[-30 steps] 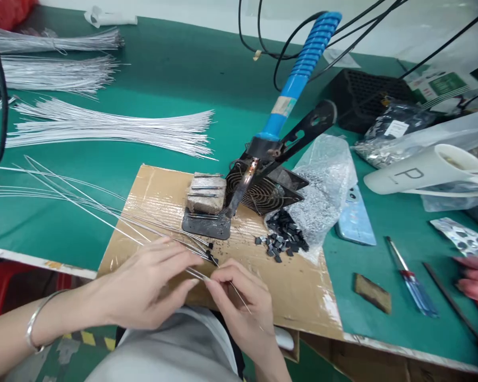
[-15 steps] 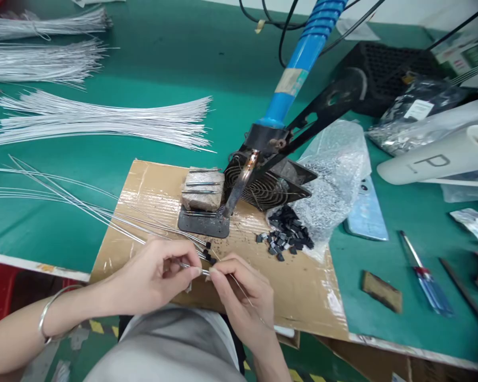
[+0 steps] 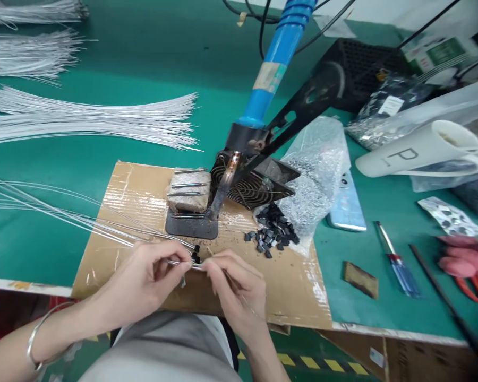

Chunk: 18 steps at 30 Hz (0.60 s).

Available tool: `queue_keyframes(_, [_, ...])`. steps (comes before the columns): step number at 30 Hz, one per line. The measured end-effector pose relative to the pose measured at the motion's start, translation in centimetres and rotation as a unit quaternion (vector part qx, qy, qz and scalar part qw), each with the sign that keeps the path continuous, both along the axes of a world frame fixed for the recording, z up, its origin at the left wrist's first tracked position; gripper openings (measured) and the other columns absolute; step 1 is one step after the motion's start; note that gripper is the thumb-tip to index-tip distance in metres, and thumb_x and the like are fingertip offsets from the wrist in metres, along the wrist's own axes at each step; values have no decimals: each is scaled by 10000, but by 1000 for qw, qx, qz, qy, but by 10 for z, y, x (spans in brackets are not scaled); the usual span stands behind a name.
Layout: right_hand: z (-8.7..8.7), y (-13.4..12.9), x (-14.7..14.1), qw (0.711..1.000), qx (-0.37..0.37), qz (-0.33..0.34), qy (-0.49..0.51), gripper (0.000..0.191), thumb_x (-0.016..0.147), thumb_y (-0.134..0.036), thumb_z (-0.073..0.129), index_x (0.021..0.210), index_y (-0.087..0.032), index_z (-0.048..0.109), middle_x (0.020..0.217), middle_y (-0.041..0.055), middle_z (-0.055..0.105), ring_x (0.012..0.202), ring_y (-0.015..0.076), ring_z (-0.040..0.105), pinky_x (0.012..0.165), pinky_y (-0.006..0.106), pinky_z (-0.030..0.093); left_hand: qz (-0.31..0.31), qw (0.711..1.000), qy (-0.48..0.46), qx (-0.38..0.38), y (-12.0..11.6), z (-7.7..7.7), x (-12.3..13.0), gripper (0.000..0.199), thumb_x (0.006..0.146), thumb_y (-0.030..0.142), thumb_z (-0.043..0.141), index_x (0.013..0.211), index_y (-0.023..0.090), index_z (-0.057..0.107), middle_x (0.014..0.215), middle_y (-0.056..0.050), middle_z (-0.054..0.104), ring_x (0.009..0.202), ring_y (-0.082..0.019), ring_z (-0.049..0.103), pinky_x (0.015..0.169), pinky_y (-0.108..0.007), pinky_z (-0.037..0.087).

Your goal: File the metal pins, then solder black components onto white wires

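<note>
Above the cardboard's near edge, my left hand point(image 3: 149, 278) pinches a thin silvery rod point(image 3: 196, 267) between thumb and fingertips. My right hand point(image 3: 239, 289) is closed on the other end of that rod, and a fine wire runs back along its palm. Just beyond the fingertips lie several white wires point(image 3: 113, 232) with small black caps point(image 3: 196, 254) on their ends. What each hand's inner fingers cover is hidden. A heap of small black pieces point(image 3: 278, 229) sits to the right on the cardboard point(image 3: 287, 289).
A blue-sleeved fume arm point(image 3: 269, 77) leans over a round fan grille point(image 3: 245, 188). Beside it, a block point(image 3: 189, 191) carries thin metal rods. Wire bundles point(image 3: 103, 122) are at left. A plastic bag point(image 3: 321, 164), phone point(image 3: 347, 204), screwdriver point(image 3: 398, 262), mug point(image 3: 418, 151) and scissors point(image 3: 476, 284) are right.
The whole scene has slid left in the picture, bringing red-handled scissors further into view at right. Both hands keep pinching the rod, with their fingertips slightly further apart.
</note>
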State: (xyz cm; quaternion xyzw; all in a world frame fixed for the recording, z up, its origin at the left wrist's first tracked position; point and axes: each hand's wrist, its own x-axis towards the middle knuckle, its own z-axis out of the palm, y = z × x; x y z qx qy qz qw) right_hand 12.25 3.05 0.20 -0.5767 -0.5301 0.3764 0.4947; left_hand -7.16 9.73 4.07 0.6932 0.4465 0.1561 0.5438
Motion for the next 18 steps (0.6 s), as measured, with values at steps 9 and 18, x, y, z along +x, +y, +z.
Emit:
queue_keyframes(9, [2, -12, 81, 965, 16, -244, 92, 685, 984, -721, 440, 755, -206, 829, 494, 8, 511, 440, 145, 473, 412, 297, 346, 57, 997, 15, 49, 2, -19, -5, 183, 964, 293, 619, 848, 182, 707, 642, 7, 640, 514, -109, 482, 470, -227, 331])
queue_keyframes(18, [-13, -11, 40, 976, -14, -217, 35, 489, 1006, -544, 581, 766, -181, 805, 632, 41, 630, 544, 147, 548, 501, 295, 408, 90, 996, 1, 14, 3, -9, 1, 226, 951, 345, 620, 839, 179, 725, 668, -17, 668, 509, -115, 491, 458, -238, 344])
